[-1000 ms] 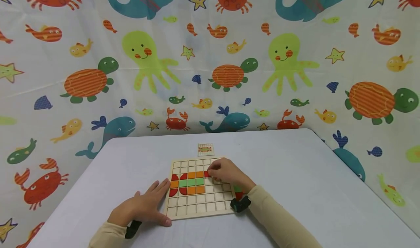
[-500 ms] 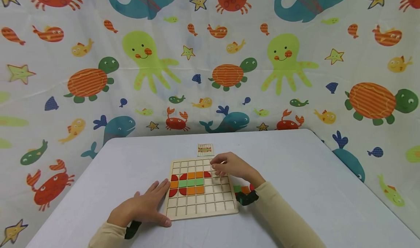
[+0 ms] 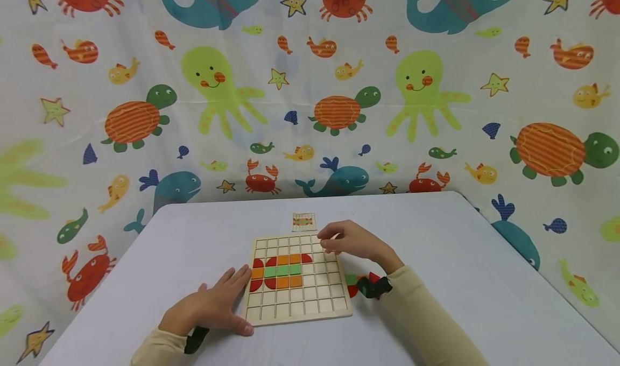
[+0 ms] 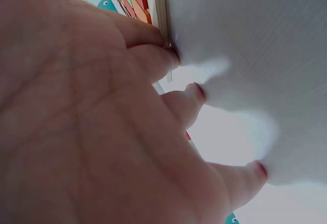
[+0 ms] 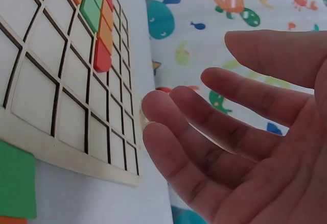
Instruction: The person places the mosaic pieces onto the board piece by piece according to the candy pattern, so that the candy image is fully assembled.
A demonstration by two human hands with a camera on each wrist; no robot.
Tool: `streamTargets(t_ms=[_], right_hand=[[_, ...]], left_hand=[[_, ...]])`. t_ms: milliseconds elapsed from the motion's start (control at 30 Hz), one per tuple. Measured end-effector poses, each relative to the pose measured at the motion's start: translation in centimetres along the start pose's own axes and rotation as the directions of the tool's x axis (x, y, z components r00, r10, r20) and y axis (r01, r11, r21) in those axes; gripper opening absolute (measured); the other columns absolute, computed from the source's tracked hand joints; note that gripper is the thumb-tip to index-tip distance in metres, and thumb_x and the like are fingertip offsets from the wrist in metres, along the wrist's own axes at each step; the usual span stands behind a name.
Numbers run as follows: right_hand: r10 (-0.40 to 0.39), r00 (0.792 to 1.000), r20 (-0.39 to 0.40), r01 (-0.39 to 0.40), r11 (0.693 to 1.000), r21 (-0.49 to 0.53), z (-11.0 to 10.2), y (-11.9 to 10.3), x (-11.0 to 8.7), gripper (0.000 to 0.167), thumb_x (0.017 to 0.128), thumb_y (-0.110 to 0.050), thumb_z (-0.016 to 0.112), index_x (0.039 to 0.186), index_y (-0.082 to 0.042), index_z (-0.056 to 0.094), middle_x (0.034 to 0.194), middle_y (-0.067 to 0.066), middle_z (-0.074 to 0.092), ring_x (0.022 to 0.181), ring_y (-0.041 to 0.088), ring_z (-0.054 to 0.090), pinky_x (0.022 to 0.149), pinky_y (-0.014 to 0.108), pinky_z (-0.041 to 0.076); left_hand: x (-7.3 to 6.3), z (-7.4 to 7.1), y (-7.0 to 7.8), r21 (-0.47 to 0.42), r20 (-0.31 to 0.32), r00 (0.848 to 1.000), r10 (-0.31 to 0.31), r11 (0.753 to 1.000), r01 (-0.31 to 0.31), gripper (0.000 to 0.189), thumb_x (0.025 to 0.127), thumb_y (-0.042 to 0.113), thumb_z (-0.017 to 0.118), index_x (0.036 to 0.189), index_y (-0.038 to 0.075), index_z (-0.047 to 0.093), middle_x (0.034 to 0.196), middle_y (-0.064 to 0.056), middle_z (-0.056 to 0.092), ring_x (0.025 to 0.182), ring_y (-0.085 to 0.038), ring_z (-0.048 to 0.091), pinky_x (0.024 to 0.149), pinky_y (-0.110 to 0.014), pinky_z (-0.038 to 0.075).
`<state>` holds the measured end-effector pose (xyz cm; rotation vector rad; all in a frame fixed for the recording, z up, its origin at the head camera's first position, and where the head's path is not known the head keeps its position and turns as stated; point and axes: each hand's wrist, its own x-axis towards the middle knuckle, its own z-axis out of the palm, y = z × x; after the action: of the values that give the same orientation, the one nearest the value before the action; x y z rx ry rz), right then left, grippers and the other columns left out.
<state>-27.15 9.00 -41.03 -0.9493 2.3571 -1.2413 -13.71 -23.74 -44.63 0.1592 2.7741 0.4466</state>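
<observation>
A wooden grid board [image 3: 317,296] lies on the white table, with red, orange and green tiles set in its left and middle cells. My left hand [image 3: 213,304] rests spread on the table, its fingertips at the board's left edge; the left wrist view shows the palm and that edge. Over the board's back right part hovers my right hand [image 3: 358,242], fingers loosely bent and holding nothing. A rounded red tile [image 5: 102,56] sits at the end of the upper orange row, apart from this hand in the right wrist view.
A small pattern card [image 3: 303,222] lies behind the board. Loose tiles, among them a green tile [image 3: 351,280], lie right of the board, partly hidden by the right wrist's black strap [image 3: 374,287]. A curtain with sea animals [image 3: 310,107] hangs behind the table.
The right hand let go of the rounded red tile, leaving it in the grid, then lifted and moved to the right and back. The left hand stayed still.
</observation>
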Motion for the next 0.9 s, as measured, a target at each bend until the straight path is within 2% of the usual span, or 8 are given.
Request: streamTargets(t_ms=[200, 433, 667, 900], right_hand=[[0.006, 1.0, 0.004, -0.006, 0.999, -0.047, -0.4, -0.1, -0.5, 0.035, 0.107, -0.024, 0.067, 0.132, 0.001, 0.07, 0.112, 0.005, 0.073, 0.1, 0.032, 0.07, 0.09, 0.041, 0.06], [-0.013, 1.0, -0.006, 0.012, 0.996, -0.087, -1.0, 0.6, -1.5, 0.031, 0.106, -0.02, 0.069, 0.129, 0.001, 0.071, 0.113, 0.003, 0.072, 0.097, 0.03, 0.069, 0.087, 0.039, 0.06], [0.026, 0.999, -0.021, -0.029, 0.99, -0.14, -2.0, 2.3, -2.6, 0.028, 0.103, -0.019, 0.073, 0.126, -0.003, 0.074, 0.112, 0.0, 0.073, 0.098, 0.022, 0.065, 0.087, 0.038, 0.058], [0.095, 0.995, 0.033, -0.088, 0.981, -0.175, -3.0, 3.5, -3.8, 0.022, 0.1, -0.016, 0.075, 0.119, -0.006, 0.076, 0.109, -0.001, 0.072, 0.102, 0.022, 0.065, 0.092, 0.043, 0.058]], left_hand=[[-0.2, 0.0, 0.0, -0.006, -0.001, 1.0, -0.01, 1.0, 0.01, 0.125, 0.071, 0.055, 0.096, 0.167, 0.006, 0.033, 0.175, -0.018, 0.025, 0.16, -0.048, 0.013, 0.11, -0.089, 0.009], [-0.2, -0.1, 0.0, -0.001, -0.001, 1.0, -0.003, 1.0, 0.003, 0.124, 0.072, 0.054, 0.097, 0.167, 0.005, 0.034, 0.174, -0.019, 0.025, 0.16, -0.049, 0.013, 0.11, -0.089, 0.009], [0.0, -0.3, 0.0, -0.006, 0.003, 1.0, -0.007, 1.0, 0.007, 0.125, 0.072, 0.055, 0.096, 0.167, 0.005, 0.033, 0.175, -0.019, 0.024, 0.16, -0.049, 0.012, 0.11, -0.089, 0.008], [0.3, -0.5, 0.0, -0.015, 0.012, 1.0, -0.016, 1.0, 0.016, 0.127, 0.07, 0.056, 0.096, 0.168, 0.006, 0.033, 0.175, -0.017, 0.023, 0.16, -0.048, 0.012, 0.111, -0.089, 0.008]])
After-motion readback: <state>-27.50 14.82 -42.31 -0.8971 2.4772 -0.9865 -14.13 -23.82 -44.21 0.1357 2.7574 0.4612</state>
